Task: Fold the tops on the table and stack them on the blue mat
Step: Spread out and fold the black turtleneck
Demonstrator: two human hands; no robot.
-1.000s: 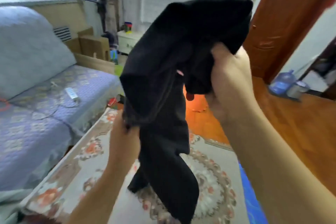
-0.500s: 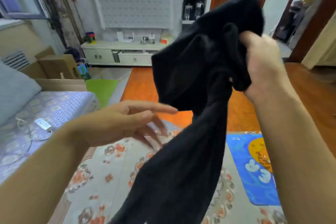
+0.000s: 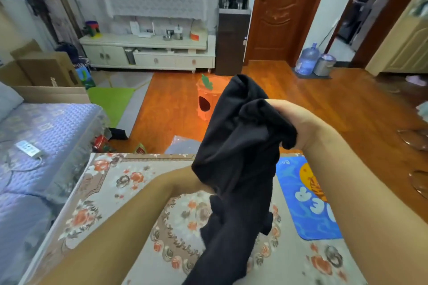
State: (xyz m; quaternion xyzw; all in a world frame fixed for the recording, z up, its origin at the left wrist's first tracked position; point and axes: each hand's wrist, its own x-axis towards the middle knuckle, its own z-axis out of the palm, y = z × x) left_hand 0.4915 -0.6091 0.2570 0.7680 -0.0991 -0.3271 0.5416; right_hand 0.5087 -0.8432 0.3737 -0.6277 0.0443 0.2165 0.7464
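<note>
The head view looks down on a black top [image 3: 238, 157] held up in the air above a table [image 3: 111, 192] covered with a floral cloth. The right hand [image 3: 294, 122], at about 2 o'clock from the middle of the view, grips a bunched upper part of the top, its fingers curled into the fabric. The left forearm reaches in from 8 o'clock and ends behind the garment; the left hand [image 3: 203, 184] is almost wholly hidden by the cloth, so whether it grasps the top or lies relaxed cannot be told. The rest of the top hangs down in loose folds toward 6 o'clock, over the middle of the table. A blue mat [image 3: 301, 210] with a cartoon print lies flat on the table at about 4 o'clock, just beside the hanging fabric and partly covered by the right forearm. At 9 o'clock a sofa [image 3: 46, 136] with a lilac quilted cover stands beside the table, with a white power strip [image 3: 29, 149] on it. At 12 o'clock an orange stool [image 3: 205, 99] stands on the wooden floor beyond the table.
</note>
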